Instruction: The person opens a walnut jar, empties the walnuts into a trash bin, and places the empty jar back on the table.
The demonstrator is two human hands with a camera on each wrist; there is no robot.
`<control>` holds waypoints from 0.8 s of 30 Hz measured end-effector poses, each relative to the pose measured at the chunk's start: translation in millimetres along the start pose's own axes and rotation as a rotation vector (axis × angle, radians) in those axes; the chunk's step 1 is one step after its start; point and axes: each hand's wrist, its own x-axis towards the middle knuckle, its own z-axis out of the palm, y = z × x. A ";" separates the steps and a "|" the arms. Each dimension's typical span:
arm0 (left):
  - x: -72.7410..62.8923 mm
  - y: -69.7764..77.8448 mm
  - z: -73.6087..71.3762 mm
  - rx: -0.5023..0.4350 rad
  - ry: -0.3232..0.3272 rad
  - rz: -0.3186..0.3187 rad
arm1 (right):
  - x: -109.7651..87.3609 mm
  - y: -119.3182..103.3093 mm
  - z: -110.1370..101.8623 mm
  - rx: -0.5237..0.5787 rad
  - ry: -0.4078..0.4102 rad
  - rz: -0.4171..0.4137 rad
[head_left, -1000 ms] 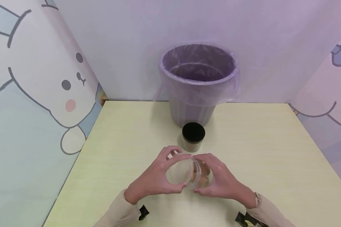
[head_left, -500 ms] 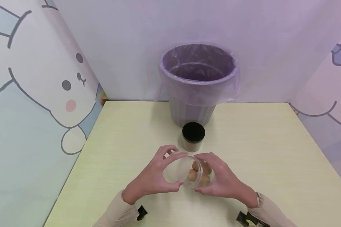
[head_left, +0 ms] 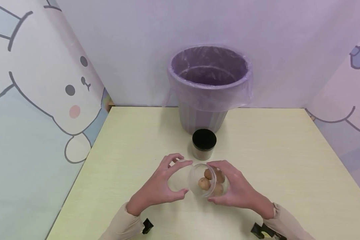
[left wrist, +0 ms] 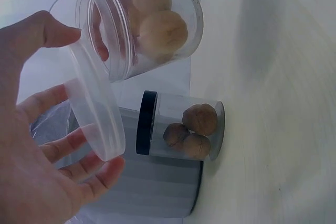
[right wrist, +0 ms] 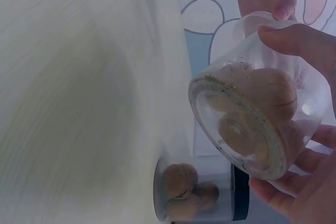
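My left hand (head_left: 156, 183) holds a translucent plastic lid (left wrist: 100, 103) by its edge, between thumb and fingers. My right hand (head_left: 237, 185) grips a clear jar (right wrist: 273, 145) round its body. Tilted on its side above the table, that jar has its mouth towards the lid. Several round brown walnut-like nuts (head_left: 204, 183) lie inside. Lid and jar are apart in the head view. Beyond the hands stands a second clear jar (left wrist: 170, 100) with a black lid (head_left: 204, 139), upright, with walnuts (left wrist: 199, 119) in it.
A grey bin (head_left: 202, 116) lined with a thin clear bag (head_left: 210, 96) stands behind the black-lidded jar, at the back of the pale wooden table (head_left: 276, 150). Cloth walls with cartoon prints (head_left: 75, 90) rise at both sides and the back.
The left hand has moved left with the lid, away from the jar mouth. The right hand has shifted slightly right, and its jar has turned so more nuts show through the mouth.
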 end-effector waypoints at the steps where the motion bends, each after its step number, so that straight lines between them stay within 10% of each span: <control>1: -0.5 -0.7 0.1 0.002 0.001 0.001 | 0.0 0.0 -0.6 -0.001 -0.001 0.001; 24: -7.0 -13.5 4.8 0.084 -0.034 -0.077 | 0.5 2.8 -13.8 -0.023 -0.047 0.049</control>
